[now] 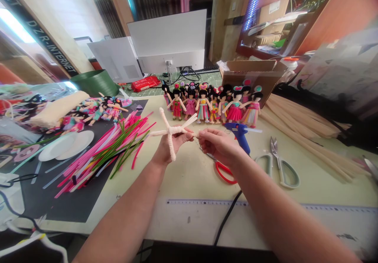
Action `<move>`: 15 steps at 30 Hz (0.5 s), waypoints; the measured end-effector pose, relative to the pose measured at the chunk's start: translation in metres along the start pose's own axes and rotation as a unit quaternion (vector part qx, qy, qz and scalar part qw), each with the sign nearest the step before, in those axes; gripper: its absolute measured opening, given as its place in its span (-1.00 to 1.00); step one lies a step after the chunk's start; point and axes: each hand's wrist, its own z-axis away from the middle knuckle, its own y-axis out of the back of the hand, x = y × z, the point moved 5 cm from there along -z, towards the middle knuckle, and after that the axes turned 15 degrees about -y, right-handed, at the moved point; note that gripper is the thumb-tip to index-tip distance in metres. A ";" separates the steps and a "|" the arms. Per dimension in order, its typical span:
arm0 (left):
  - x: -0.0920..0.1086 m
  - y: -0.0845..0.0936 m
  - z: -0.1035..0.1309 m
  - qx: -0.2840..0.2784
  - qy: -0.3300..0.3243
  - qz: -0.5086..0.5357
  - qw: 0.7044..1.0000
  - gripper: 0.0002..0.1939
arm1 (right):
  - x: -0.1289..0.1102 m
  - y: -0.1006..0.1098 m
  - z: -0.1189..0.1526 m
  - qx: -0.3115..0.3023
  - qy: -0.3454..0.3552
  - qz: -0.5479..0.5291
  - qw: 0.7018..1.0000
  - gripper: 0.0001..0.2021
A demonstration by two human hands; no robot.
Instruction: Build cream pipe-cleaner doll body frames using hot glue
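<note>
A cream pipe-cleaner doll body, with wrapped limbs sticking out, is held above the table in front of me. My left hand has its fingers closed round the body's middle. Beside it on the right, my right hand pinches the end of a cream limb near the left fingertips. Loose stem ends fan out just above the fingers. What lies inside the left palm is hidden.
Finished dolls stand in rows at the back. Coloured pipe cleaners and white plates lie left. A blue glue gun, red-handled scissors, grey-handled scissors and beige stems lie right. A ruler lies near the front.
</note>
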 end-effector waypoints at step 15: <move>0.007 -0.002 0.000 -0.015 -0.014 -0.006 1.000 -0.81 | 0.003 -0.008 0.002 -0.033 -0.017 -0.040 0.998 -0.73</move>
